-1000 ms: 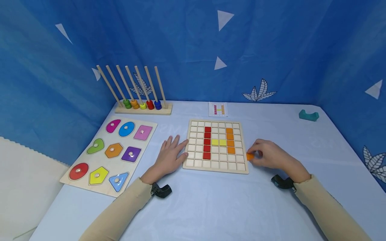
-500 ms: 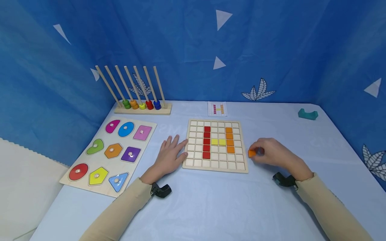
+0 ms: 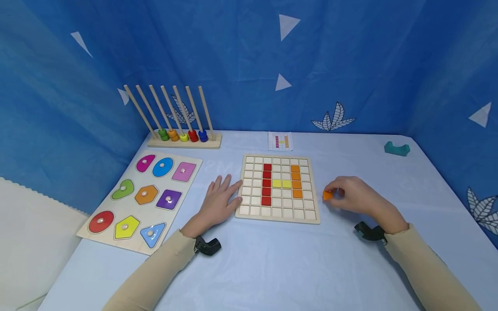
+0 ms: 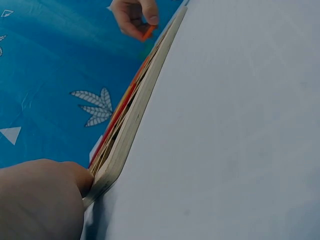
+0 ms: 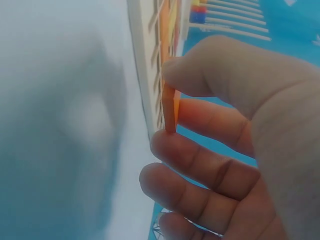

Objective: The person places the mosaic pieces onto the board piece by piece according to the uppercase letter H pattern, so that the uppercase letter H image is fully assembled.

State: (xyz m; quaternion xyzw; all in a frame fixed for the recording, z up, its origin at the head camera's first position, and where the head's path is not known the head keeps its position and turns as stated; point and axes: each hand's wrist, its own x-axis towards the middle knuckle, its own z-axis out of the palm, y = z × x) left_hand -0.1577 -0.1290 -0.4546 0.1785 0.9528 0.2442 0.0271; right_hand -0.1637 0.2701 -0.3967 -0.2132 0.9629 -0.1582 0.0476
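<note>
My right hand (image 3: 354, 195) pinches a small orange tile (image 5: 170, 109) between thumb and fingers, just off the right edge of a wooden grid board (image 3: 278, 219). The board carries a column of red tiles (image 3: 266, 183), a yellow pair (image 3: 281, 183) in the middle and a column of orange tiles (image 3: 296, 181). My left hand (image 3: 218, 201) lies with fingers spread, thumb and index fingertip touching the board's left edge. In the left wrist view that hand covers the board's near corner, and the board shows edge-on.
Behind the board lies a small pattern card (image 3: 280, 141). At left are a knobbed shape puzzle (image 3: 155, 216) and a peg stand (image 3: 184, 141) with coloured beads. A teal curved block (image 3: 397, 149) sits at the back right. Blue cloth (image 3: 241, 65) hangs behind the table.
My right hand has drawn a little to the right and away from the board, with the orange tile still pinched. The left hand and the board stay put.
</note>
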